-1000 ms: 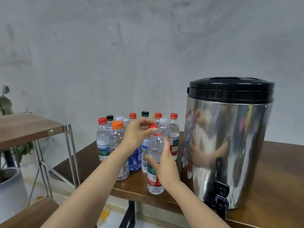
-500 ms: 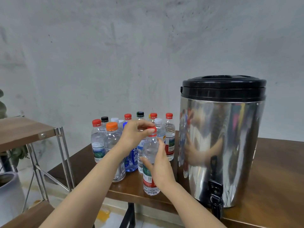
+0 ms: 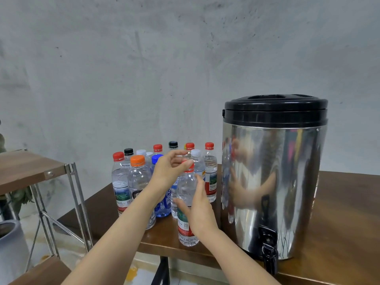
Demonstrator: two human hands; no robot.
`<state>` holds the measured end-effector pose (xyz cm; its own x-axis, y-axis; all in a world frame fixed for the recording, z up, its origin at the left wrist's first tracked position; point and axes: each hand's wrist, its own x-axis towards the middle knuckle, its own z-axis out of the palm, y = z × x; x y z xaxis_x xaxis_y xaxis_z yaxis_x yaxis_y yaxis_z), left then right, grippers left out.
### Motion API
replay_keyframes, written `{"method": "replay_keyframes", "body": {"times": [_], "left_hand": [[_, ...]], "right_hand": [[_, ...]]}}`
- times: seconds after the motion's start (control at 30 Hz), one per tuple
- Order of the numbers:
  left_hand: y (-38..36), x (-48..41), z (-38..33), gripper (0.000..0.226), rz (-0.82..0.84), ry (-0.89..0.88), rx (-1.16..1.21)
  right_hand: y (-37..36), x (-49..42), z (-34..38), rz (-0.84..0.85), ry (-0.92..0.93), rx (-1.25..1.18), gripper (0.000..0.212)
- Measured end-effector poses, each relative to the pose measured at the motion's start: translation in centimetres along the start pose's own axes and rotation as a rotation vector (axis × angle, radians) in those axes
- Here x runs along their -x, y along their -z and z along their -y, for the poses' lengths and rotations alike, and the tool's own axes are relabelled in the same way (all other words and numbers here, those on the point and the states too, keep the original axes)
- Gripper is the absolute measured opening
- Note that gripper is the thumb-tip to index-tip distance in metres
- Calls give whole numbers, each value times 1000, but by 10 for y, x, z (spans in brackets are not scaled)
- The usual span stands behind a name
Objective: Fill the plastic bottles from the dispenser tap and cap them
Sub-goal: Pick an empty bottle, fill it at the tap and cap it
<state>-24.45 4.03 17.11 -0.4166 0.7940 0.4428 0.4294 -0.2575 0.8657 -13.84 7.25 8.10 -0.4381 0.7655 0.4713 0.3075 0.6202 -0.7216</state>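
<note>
**Red-capped bottle held at cap and body beside the dispenser**

A clear plastic bottle (image 3: 186,189) with a green-and-red label stood upright near the front edge of the brown wooden surface (image 3: 341,219), just left of the steel dispenser (image 3: 273,182). The left hand (image 3: 169,171) reached over from the left, its thumb tip on the bottle's red cap (image 3: 190,167) and its fingers curved round the cap's far side, pinching it. The right hand (image 3: 200,210) lay against the bottle's right side with its fingers fairly straight and pointing up and its thumb spread across the near face of the label. It was blurred, so how firmly it pressed could not be told.

The dispenser carried a black lid (image 3: 275,109), and its black tap (image 3: 269,250) hung at the front edge, well below and to the right of the bottle. Behind the hands stood a cluster of capped bottles, among them an orange-capped bottle (image 3: 138,179) and a blue bottle (image 3: 163,206). A wooden shelf on a metal frame (image 3: 26,169) stood to the left, apart from the surface.
</note>
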Motion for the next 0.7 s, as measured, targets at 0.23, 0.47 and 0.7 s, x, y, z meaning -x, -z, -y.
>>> {"method": "replay_keyframes", "body": {"times": [0.23,0.47,0.7], "left_hand": [[-2,3,-1,33,20,21,10],[-5,5,-2,36,29,33,15],[-7,4,3,37,-21,-15,-51]], "right_hand": [[-1,-1,0,2,-14,6,91],[-2,-2,-2,1,-8,-5,91],[-3,-3,-4,9,-15,-4,91]]}}
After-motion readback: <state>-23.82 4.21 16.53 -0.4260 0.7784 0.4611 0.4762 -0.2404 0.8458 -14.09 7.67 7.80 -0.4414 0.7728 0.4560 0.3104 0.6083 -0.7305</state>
